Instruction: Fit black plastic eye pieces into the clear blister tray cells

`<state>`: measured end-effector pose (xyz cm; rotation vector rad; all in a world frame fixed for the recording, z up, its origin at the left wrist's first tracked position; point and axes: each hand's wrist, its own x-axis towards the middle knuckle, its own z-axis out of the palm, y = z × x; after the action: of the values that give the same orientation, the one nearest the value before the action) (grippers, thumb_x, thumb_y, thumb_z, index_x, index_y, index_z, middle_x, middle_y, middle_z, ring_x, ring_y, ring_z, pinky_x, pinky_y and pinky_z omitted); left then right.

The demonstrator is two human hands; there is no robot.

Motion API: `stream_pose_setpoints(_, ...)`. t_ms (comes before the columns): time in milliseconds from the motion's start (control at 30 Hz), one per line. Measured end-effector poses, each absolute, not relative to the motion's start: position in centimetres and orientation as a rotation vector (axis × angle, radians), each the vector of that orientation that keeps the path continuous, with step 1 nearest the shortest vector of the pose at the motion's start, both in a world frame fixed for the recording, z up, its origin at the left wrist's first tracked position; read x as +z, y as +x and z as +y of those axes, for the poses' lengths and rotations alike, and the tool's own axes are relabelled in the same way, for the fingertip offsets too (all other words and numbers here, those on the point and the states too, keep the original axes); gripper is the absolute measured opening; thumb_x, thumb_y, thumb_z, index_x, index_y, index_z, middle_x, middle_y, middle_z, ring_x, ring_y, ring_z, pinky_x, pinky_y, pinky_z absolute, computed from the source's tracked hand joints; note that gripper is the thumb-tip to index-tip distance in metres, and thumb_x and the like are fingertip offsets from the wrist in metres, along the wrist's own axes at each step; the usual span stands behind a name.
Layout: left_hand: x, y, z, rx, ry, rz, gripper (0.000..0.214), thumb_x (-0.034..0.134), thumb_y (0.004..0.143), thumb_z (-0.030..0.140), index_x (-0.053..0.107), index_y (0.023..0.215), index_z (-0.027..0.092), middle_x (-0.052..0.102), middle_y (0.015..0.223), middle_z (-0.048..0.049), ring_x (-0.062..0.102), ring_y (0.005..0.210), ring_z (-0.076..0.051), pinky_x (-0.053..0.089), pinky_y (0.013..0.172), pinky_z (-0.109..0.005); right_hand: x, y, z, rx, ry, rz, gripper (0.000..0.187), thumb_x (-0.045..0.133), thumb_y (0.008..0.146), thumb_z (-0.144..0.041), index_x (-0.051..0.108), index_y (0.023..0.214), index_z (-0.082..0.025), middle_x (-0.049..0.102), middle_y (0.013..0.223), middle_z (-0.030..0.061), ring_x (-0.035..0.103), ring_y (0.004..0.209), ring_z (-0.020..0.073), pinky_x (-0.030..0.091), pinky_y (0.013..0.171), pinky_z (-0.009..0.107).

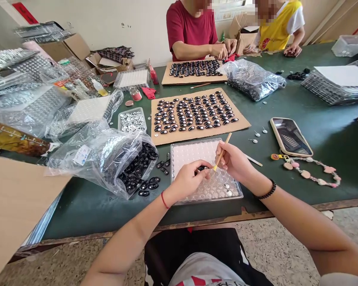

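Observation:
My left hand [188,179] pinches a small black oval piece [201,169], partly hidden by the fingers, above a clear plastic tray [181,155] with rows of round pockets. In my right hand [235,159] is a thin wooden stick [223,151], slanted so that its yellowish tip points down close to the black piece. Whether the tip touches the piece I cannot tell. Two small silver discs [229,193] lie in pockets at the tray's near right. Several loose black pieces [154,180] lie left of the tray, by an open plastic bag [107,155] full of them.
Beyond the tray, a cardboard sheet [241,121] bears rows of black pieces. A tub of silver discs [132,120] stands left of it. A phone [290,137] with a beaded strap lies right. Two people sit across the table, one in a red shirt [193,35].

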<state>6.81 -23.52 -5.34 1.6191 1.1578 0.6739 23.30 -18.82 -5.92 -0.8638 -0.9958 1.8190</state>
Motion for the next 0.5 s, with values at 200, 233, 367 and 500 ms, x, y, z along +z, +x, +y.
stream_pose_setpoints(200, -5.77, 6.88, -23.46, 0.656, 1.612, 1.163, 0.017, 0.042, 0.082, 0.026, 0.053, 0.093, 0.018, 0.061, 0.069, -0.0005, 0.055, 0.064, -0.013, 0.038, 0.061, -0.023, -5.93, 23.16, -18.84, 1.796, -0.859, -0.989, 0.033, 0.049, 0.082, -0.043, 0.046, 0.064, -0.016, 0.041, 0.040, -0.0043, 0.036, 0.034, 0.0065, 0.025, 0.035, 0.017)
stream_pose_setpoints(233, -5.75, 6.86, -23.47, 0.657, 1.617, 1.167, 0.017, 0.042, 0.083, 0.026, 0.053, 0.093, 0.018, 0.060, 0.069, -0.0004, 0.055, 0.064, -0.013, 0.038, 0.061, -0.024, -5.93, 23.12, -18.83, 1.793, -0.863, -0.988, 0.033, 0.050, 0.081, -0.043, 0.046, 0.063, -0.016, 0.041, 0.040, -0.0043, 0.036, 0.034, 0.0066, 0.025, 0.035, 0.017)
stream_pose_setpoints(367, -5.74, 6.76, -23.45, 0.643, 1.625, 1.173, 0.017, 0.041, 0.083, 0.027, 0.052, 0.094, 0.019, 0.059, 0.070, -0.0001, 0.054, 0.064, -0.013, 0.037, 0.061, -0.024, -5.99, 23.04, -18.73, 1.768, -0.871, -0.979, 0.033, 0.051, 0.080, -0.043, 0.047, 0.063, -0.015, 0.041, 0.040, -0.0039, 0.036, 0.034, 0.0069, 0.025, 0.035, 0.017)
stream_pose_setpoints(500, -5.77, 6.76, -23.52, 0.642, 1.637, 1.165, 0.017, 0.041, 0.083, 0.026, 0.052, 0.094, 0.020, 0.058, 0.069, 0.0006, 0.054, 0.065, -0.013, 0.037, 0.063, -0.024, -5.96, 23.16, -18.53, 1.737, -0.876, -0.985, 0.033, 0.051, 0.080, -0.043, 0.046, 0.063, -0.015, 0.041, 0.041, -0.0036, 0.036, 0.035, 0.0070, 0.024, 0.035, 0.018)
